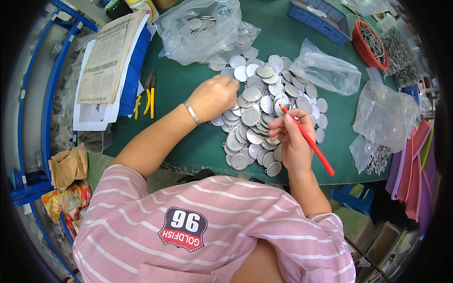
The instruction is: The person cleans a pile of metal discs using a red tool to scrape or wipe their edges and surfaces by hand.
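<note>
A heap of round silver metal discs (pixel 255 137) with small loops at their rims is spread in front of me on the green table (pixel 184 155). My right hand (pixel 295 134) is closed around a red pencil (pixel 314 146), its tip pointing up and left over the heap. My left hand (pixel 216 96), with a metal bangle at the wrist, rests at the left edge of the discs. Its fingers are curled under, and whatever they hold is hidden from view. One disc near the middle (pixel 250 116) shows a faint coloured design.
A clear plastic bag (pixel 200 35) of more discs lies at the back. Yellow-handled pliers (pixel 149 96) and papers (pixel 108 61) over a blue bin (pixel 131 87) are at left. To the right are plastic bags (pixel 325 68), a blue tray (pixel 318 21) and a red basket (pixel 370 45).
</note>
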`<state>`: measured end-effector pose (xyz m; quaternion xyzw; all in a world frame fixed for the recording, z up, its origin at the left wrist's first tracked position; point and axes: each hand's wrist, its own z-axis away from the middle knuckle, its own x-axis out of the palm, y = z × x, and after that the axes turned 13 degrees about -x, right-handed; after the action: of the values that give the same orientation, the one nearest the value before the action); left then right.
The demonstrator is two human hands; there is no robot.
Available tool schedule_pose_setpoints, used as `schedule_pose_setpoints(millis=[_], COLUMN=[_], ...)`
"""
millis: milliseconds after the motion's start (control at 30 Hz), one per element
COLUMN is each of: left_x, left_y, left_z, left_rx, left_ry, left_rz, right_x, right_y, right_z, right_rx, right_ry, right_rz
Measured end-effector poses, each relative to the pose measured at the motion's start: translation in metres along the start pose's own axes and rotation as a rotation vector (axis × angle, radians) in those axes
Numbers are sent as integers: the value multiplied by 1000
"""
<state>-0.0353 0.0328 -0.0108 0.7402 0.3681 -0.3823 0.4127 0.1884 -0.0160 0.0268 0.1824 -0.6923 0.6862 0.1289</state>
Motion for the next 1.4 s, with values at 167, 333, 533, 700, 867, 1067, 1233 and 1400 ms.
schedule_pose_setpoints(millis=[167, 333, 533, 700, 867, 1067, 1233, 1400], left_x=[-17, -23, -26, -11, -2, -1, -1, 0], left_y=[11, 63, 68, 73, 66, 66, 65, 64], left_z=[-1, 16, 22, 22, 25, 24, 24, 24], left_rx=[-807, -962, -921, -1026, -1087, -1072, -1062, -1048], left_ry=[-177, -291, -405, -374, -343, -360, -368, -372], left_rz=[818, 1471, 1388, 1437, 1430, 1436, 1448, 1449], right_x=[-2, 10, 6, 5, -19, -22, -23, -21], right_y=[2, 8, 12, 20, 31, 44, 43, 45], right_z=[-2, -4, -2, 2, 9, 19, 17, 17], right_rx=[-26, -11, -59, -294, -559, -572, -582, -584], right_ry=[8, -33, -142, -89, -123, -100, -187, -212], right_rz=[58, 116, 213, 446, 592, 408, 380, 437])
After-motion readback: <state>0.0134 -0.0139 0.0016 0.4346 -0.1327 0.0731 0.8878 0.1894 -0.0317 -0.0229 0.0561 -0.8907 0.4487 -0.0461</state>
